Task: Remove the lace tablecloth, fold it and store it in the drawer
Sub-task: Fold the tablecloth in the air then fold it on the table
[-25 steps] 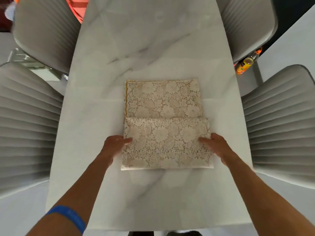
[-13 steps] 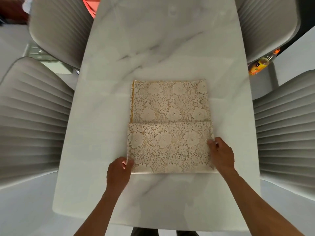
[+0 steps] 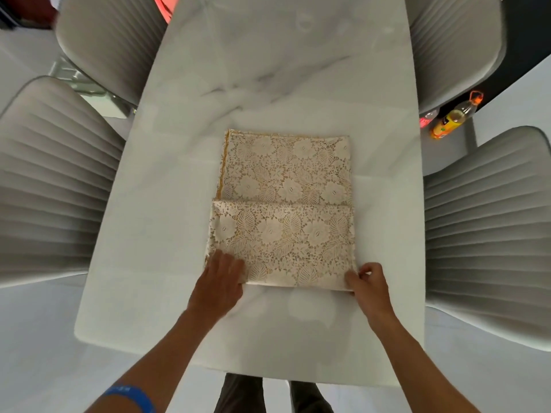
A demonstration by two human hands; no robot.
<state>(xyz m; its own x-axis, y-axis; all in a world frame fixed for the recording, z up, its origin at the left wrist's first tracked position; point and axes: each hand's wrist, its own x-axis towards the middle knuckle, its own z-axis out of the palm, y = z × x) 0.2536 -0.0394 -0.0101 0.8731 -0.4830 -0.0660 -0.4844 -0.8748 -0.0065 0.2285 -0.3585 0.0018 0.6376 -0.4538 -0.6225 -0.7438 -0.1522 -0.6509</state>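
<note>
Left hand: fingers extended, flat on near-left corner of the folded cream floral lace tablecloth; slightly blurred. Right hand: fingers curled, pinching the near-right corner. Cloth lies mid white marble tabletop, near half doubled over far half. Grey ribbed upholstered chairs flank both sides. Orange-labelled bottle on floor, far right.

Cream floral lace tablecloth, grey-veined white table

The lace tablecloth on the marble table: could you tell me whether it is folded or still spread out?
Folded. The lace tablecloth lies as a compact layered rectangle, its near section doubled over the far one, leaving the marble table bare around it.
</note>
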